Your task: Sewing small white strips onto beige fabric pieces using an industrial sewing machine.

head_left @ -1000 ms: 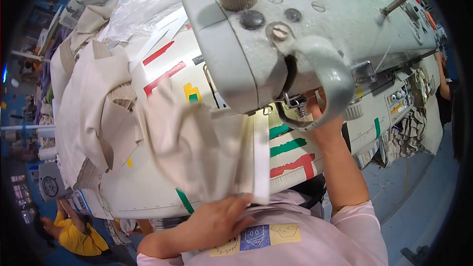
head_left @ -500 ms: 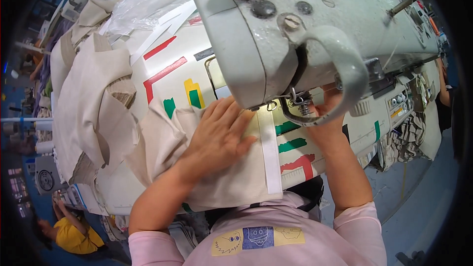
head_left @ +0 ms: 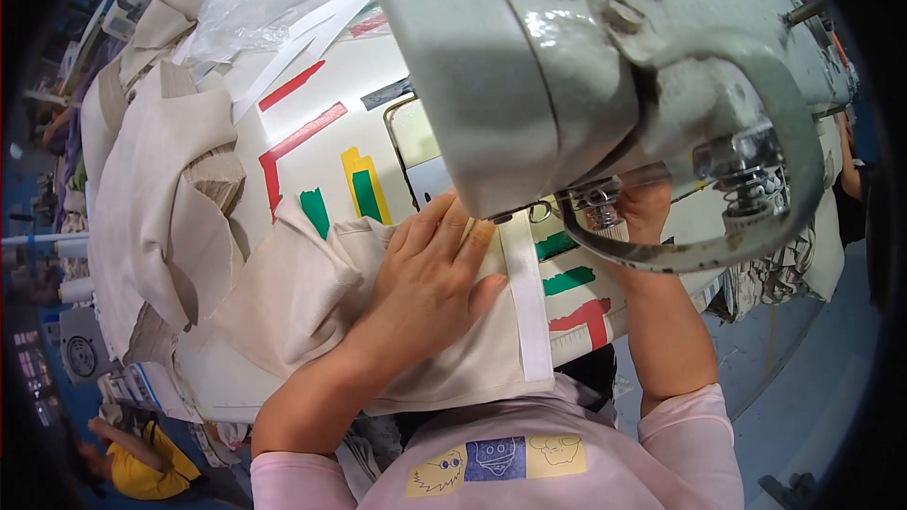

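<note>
My left hand (head_left: pixel 430 269) lies flat with its fingers spread on a beige fabric panel (head_left: pixel 472 359), its fingertips close to the sewing machine head (head_left: pixel 510 85). A white strip (head_left: pixel 531 321) runs along the panel's right edge, its far end passing under the machine head. My right hand (head_left: pixel 645 212) is on the other side of the needle area, behind the curved metal guard (head_left: pixel 803 161). Its fingers are mostly hidden by the machine, so what they touch does not show. The needle and presser foot are also largely covered.
A heap of beige fabric pieces (head_left: pixel 156 198) lies on the left of the machine bed. Clear plastic sheeting (head_left: pixel 269 0) sits at the back. Red, green and yellow tape marks (head_left: pixel 302 137) dot the bed. A person in yellow (head_left: pixel 156 463) is at the lower left.
The machine head looks larger and nearer as the view has shifted. My left hand still lies flat on the fabric, and my right hand stays behind the guard.
</note>
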Demonstrator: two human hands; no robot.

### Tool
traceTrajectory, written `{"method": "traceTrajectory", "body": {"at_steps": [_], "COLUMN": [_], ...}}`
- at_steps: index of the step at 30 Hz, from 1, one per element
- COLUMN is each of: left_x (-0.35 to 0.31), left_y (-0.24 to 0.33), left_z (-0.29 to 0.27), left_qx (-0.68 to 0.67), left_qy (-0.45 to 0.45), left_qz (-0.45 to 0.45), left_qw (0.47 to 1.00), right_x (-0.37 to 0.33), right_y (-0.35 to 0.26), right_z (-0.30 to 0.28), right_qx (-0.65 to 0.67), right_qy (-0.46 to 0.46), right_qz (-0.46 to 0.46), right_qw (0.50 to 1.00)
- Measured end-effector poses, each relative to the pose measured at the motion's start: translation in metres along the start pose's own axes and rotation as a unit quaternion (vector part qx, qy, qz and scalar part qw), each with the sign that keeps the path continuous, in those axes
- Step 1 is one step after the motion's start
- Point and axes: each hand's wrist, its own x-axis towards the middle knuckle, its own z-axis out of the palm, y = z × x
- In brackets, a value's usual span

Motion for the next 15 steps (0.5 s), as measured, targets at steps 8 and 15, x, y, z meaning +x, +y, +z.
{"method": "traceTrajectory", "body": {"at_steps": [8,15], "left_x": [0.000,-0.004], "left_y": [0.008,0.008], "left_z": [-0.005,-0.007], "left_qx": [0.027,0.055], "left_qy": [0.002,0.002], "left_qz": [0.001,0.021], "left_qw": [1.000,0.998], "right_x": [0.012,0.009], "right_y": [0.000,-0.005], "right_z": [-0.004,-0.002], "right_qx": [-0.073,0.014], "right_qy": [0.018,0.019], "right_qz": [-0.091,-0.029], "right_qw": [0.993,0.999]}}
